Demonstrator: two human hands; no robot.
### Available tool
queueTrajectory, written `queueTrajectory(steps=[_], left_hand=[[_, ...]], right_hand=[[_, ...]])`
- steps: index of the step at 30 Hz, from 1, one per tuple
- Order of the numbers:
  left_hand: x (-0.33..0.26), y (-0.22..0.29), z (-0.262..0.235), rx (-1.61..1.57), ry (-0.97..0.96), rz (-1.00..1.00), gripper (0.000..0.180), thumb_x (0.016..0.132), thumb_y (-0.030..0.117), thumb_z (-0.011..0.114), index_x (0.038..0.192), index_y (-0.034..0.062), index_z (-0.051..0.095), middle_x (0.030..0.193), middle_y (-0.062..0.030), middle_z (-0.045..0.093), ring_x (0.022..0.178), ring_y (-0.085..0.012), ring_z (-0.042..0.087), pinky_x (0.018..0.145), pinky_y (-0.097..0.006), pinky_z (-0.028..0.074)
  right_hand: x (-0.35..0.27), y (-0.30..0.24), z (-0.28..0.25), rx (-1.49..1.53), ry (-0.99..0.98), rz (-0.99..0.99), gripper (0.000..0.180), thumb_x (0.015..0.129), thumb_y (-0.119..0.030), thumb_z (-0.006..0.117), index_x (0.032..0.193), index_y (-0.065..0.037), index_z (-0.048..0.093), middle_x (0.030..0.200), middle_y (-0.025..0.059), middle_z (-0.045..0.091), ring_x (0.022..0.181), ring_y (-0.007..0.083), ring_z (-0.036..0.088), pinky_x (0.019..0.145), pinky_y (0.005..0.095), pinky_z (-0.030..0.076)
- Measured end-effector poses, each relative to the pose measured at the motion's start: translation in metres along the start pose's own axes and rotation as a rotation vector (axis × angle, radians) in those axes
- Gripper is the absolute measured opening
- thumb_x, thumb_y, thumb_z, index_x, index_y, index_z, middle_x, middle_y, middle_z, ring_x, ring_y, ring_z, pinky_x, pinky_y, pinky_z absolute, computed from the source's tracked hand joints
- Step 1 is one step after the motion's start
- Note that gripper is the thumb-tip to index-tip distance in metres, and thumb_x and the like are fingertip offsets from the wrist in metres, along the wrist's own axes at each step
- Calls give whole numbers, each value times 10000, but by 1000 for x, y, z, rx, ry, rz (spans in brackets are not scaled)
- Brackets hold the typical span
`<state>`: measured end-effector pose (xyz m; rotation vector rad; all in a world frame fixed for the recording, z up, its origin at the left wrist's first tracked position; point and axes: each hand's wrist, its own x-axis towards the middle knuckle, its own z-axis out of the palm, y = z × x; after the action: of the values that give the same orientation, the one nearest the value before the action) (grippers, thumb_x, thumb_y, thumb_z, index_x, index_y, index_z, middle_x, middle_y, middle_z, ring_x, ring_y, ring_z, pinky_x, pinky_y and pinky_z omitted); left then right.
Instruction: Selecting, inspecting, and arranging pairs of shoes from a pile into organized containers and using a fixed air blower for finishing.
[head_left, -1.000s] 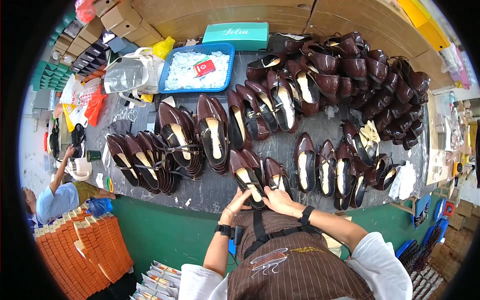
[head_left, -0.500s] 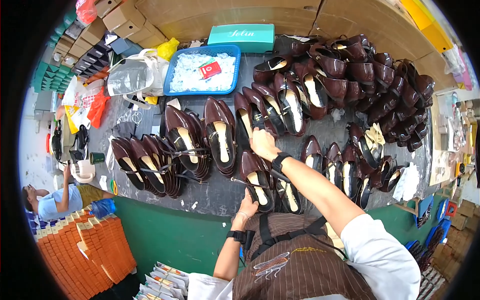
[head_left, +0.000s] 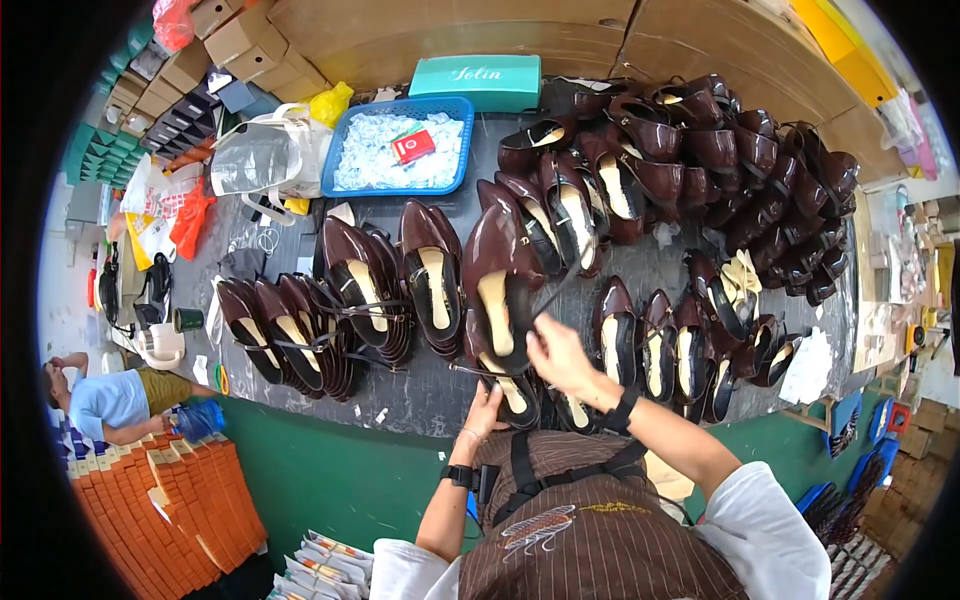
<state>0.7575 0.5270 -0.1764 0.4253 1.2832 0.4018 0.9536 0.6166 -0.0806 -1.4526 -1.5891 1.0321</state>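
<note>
A glossy burgundy pointed shoe (head_left: 503,247) with a beige insole lies over another matching shoe near the table's front edge. My right hand (head_left: 565,355) is closed beside its heel, pinching the thin dark strap that runs up from it. At the heel of the lower shoe (head_left: 517,398), my left hand (head_left: 484,408) grips the side, its fingers partly hidden. Just left of these shoes is a stack of nested pointed shoes (head_left: 432,270). More shoes (head_left: 617,320) stand to the right of my right hand.
A blue basket (head_left: 467,150) of crumpled clear packets with a red card stands at the back, beside a teal box (head_left: 478,82). Burgundy shoes (head_left: 755,150) are heaped at the back right. Off to the left, a person in a light blue shirt (head_left: 110,395) is near orange boxes (head_left: 170,500).
My right hand has come back toward me from the middle row, bringing a shoe over the one at my left hand. My left hand stays at the lower shoe's heel.
</note>
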Motion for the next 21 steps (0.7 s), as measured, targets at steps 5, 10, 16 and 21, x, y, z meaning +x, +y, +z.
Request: queueTrajectory(steps=[5,10,16,21], left_hand=[[-5,-1,-15,-137,-175,-99,882,867,731,385,1493,154,154,1463,-154,357,1331,-364,370,962,-619,389],[-8,9,0,238,54,-36,713,845,18,577,1446,131,209,1344,-137,482,1193,-347,518,824,-511,538],[0,7,5,198,75,50,726,790,-77,511,1419,95,191,1274,-186,520,1055,-346,616,679,-427,604],[5,6,8,155,63,69,645,768,-115,481,1353,66,278,1185,-183,570,977,-361,649,652,-417,622]], right_hand=[[-53,35,17,-231,-333,7,205,856,-182,607,904,6,543,790,192,570,741,381,601,653,459,488],[12,27,-6,-242,-76,249,358,903,-391,571,787,-53,565,810,162,616,700,374,617,612,471,484],[106,51,4,-620,-80,285,495,856,-363,622,1066,69,502,926,283,633,800,427,657,712,476,543],[122,84,-8,-514,-63,308,278,815,-142,561,991,74,576,832,282,651,795,441,647,741,482,541]])
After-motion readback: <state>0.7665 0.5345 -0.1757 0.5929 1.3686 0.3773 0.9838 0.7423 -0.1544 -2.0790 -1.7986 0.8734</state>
